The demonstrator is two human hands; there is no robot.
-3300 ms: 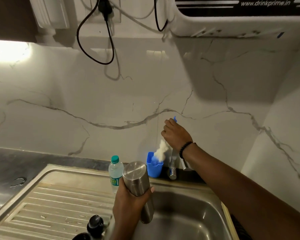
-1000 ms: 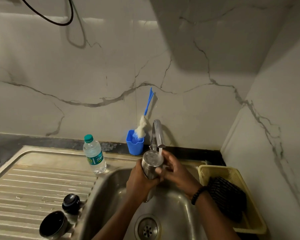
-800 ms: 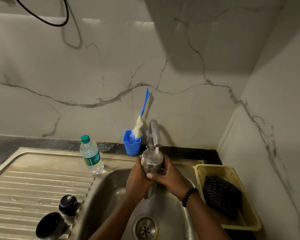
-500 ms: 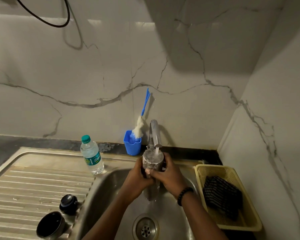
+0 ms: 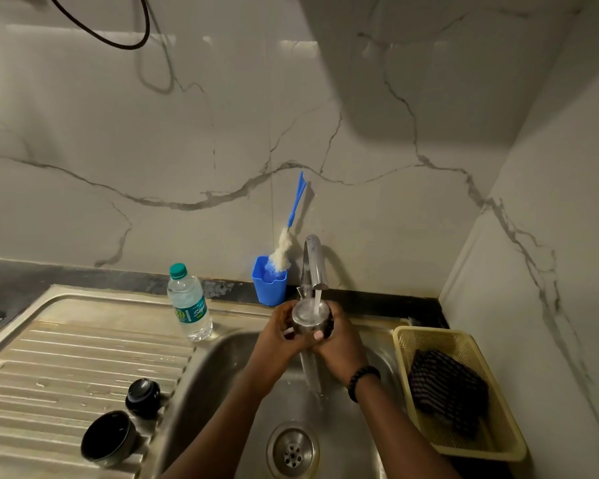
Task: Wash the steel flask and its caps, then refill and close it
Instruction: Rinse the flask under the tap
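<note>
The steel flask (image 5: 308,318) is held bottom-up under the running tap (image 5: 312,262), and water strikes its flat base. My left hand (image 5: 277,337) grips it from the left and my right hand (image 5: 339,340) grips it from the right, fingers curled round the body. Its lower part is hidden behind my hands; water runs off below into the sink (image 5: 222,371). Two dark caps lie on the drainboard at the lower left: a small knobbed inner cap (image 5: 142,397) and a cup-shaped outer cap (image 5: 108,439) lying open side up.
A plastic water bottle (image 5: 189,304) stands on the drainboard (image 5: 66,357) edge. A blue cup (image 5: 269,283) with a bottle brush (image 5: 286,236) sits behind the tap. A yellow basket (image 5: 464,440) with a dark checked cloth (image 5: 446,388) is right of the sink. The drain (image 5: 293,451) is below.
Earlier my right hand was at the brush and my left held the flask alone. Now both hands hold it under the running tap, raised slightly closer to the spout over the last second.
</note>
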